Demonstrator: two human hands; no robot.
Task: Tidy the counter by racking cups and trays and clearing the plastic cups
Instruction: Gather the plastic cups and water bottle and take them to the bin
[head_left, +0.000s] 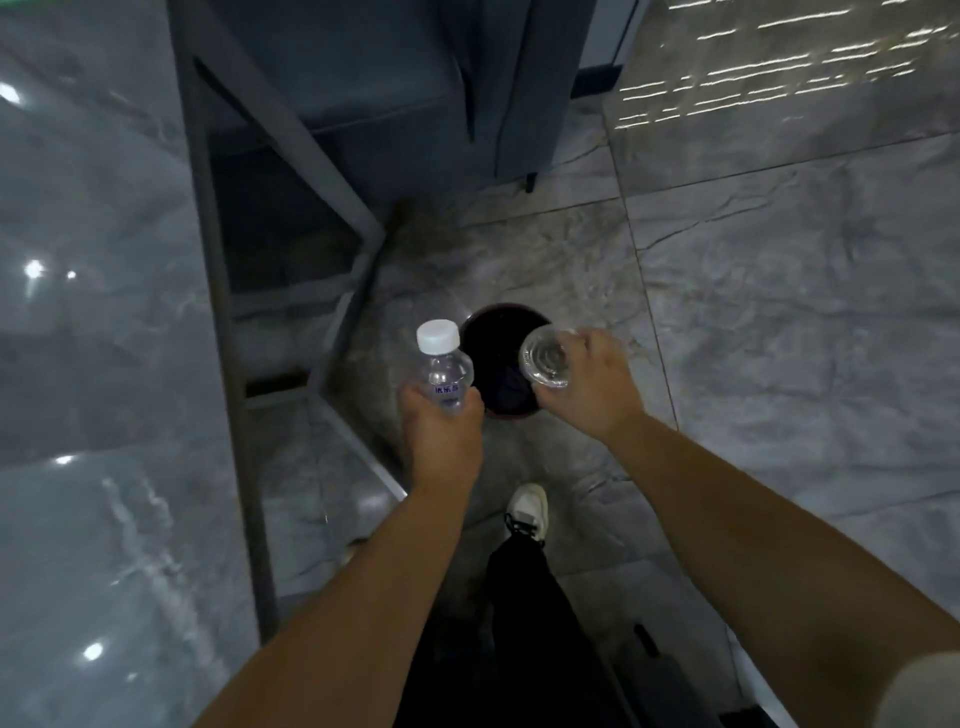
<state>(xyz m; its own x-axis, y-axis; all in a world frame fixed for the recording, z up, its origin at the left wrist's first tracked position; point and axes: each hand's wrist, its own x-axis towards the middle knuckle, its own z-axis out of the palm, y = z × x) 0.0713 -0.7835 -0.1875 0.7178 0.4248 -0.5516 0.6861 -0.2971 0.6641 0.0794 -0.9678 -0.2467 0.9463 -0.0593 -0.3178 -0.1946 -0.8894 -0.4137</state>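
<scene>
My left hand (441, 431) grips a clear plastic bottle (442, 371) with a white cap, held upright just left of a round dark bin (493, 332) on the floor. My right hand (589, 384) holds a clear plastic cup (544, 358) tipped on its side over the bin's right half, its mouth facing me. The bin's inside is dark and its contents cannot be made out.
A glossy grey marble counter (93, 338) fills the left side, with its grey frame (228, 364) beside the bin. A blue upholstered seat (363, 93) stands beyond. Grey marble floor tiles (779, 312) spread to the right. My white shoe (527, 512) is below the bin.
</scene>
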